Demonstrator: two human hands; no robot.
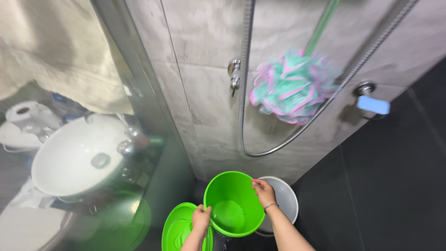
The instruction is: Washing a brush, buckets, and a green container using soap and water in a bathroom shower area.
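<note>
From the head view, the person is holding a green bucket (234, 204) by its rim in a shower corner, tipped so its inside is facing the camera. The left hand (201, 218) is pinching the near-left rim, fingers curled over the edge; the right hand (265, 192) is gripping the upper-right rim, fingers closed on it, a bracelet showing at the wrist. The bucket is hanging above a green lid (179, 227) lying low to the left and in front of a white bucket (285, 200) standing behind it to the right. A risk, as I judge it — both grips are only on the thin rim, so a wet edge could be slipping out of the fingers and the bucket dropping onto the lid or knocking the white bucket. Up the tiled wall a shower hose (244, 93) is looping down beside a pink-and-teal pouf (292, 88); through the glass on the left, a white basin (74, 158) is showing.
</note>
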